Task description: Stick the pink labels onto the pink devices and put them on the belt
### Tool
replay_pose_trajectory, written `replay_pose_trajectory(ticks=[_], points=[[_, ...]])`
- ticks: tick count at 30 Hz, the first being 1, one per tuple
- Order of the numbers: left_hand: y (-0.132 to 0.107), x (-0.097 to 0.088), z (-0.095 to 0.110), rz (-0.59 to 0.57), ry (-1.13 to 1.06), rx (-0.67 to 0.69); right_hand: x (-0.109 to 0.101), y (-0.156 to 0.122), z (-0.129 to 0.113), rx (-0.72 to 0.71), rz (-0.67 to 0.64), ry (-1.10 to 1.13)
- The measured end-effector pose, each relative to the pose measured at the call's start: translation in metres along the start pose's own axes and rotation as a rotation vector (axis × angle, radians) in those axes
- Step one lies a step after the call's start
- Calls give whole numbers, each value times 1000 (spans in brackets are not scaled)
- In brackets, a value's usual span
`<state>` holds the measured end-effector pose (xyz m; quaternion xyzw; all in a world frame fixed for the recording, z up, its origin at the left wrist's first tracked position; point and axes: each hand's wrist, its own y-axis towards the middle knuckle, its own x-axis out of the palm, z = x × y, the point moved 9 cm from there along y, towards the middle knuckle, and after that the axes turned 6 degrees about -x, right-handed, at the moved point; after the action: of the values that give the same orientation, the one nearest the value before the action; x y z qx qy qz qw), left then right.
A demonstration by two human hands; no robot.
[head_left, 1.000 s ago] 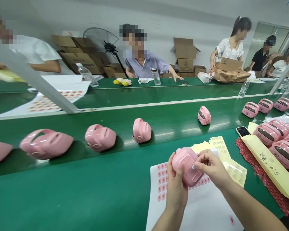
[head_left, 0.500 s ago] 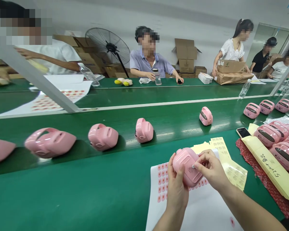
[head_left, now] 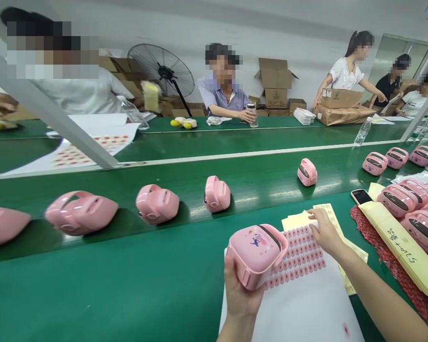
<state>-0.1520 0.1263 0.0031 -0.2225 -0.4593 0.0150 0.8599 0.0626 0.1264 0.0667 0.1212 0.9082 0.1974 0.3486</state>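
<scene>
My left hand [head_left: 242, 289] is wrapped round the lower side of a small pink plastic case [head_left: 255, 244] with a carry handle. The case is tilted so its cartoon-printed face shows, and a dark strip lies under the handle. Below it is a white sheet [head_left: 299, 304] with rows of small pink stickers [head_left: 299, 256]. My right hand [head_left: 326, 232] is at the sheet's upper right corner, with thumb and forefinger apart. Whether its fingertips touch the sheet I cannot tell. Pale yellow label sheets [head_left: 342, 237] lie partly under that hand and the sticker sheet.
Several pink cases [head_left: 217, 194] stand along the green belt [head_left: 264, 190]. At right are a phone [head_left: 361, 196], a yellow paper bundle [head_left: 395, 242] on red bubble wrap [head_left: 374, 256], and piled pink cases [head_left: 399, 199]. Co-workers sit or stand across the belt, behind a slanted post [head_left: 78, 123].
My left hand has turned the pink case from its plain underside to its printed face and lowered it slightly left. My right hand has left the case and moved up and right to the sticker sheet.
</scene>
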Motion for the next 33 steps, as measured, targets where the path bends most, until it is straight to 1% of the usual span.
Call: replay_pose_trajectory(ticks=[2, 5, 8, 10, 11, 12, 14, 15, 16, 18, 20, 22, 27, 30, 33], points=[[6, -5, 1, -134, -39, -42, 14, 0, 13, -6, -52, -15], [13, -11, -1, -227, -144, -101, 28, -4, 17, -38, -87, -19], [17, -4, -4, -302, -272, -118, 28, -7, 8, -63, -68, 15], [19, 3, -5, -347, -343, -112, 25, -8, -4, -64, -29, 45], [20, 6, -6, -358, -372, -105, 22, -8, -11, -39, 13, 108], [20, 8, -7, -359, -395, -100, 19, -9, -17, 5, 68, 219], [20, 12, -10, -323, -430, -98, 21, -11, -29, 141, 192, 557], [19, 14, -13, -287, -442, -101, 26, -13, -37, 209, 238, 734], [18, 16, -16, -244, -450, -109, 33, -14, -45, 269, 262, 873], [13, 21, -22, -141, -461, -132, 47, -15, -61, 357, 257, 1026], [7, 26, -26, -51, -475, -147, 55, -16, -69, 417, 244, 1059], [2, 29, -29, 7, -485, -150, 57, -16, -70, 442, 251, 1039], [-4, 32, -28, 39, -495, -131, 56, -16, -67, 424, 261, 1002], [-3, 26, -29, 60, -498, -128, 57, -17, -69, 381, 292, 955], [0, 22, -32, 54, -495, -153, 53, -19, -75, 259, 364, 854]])
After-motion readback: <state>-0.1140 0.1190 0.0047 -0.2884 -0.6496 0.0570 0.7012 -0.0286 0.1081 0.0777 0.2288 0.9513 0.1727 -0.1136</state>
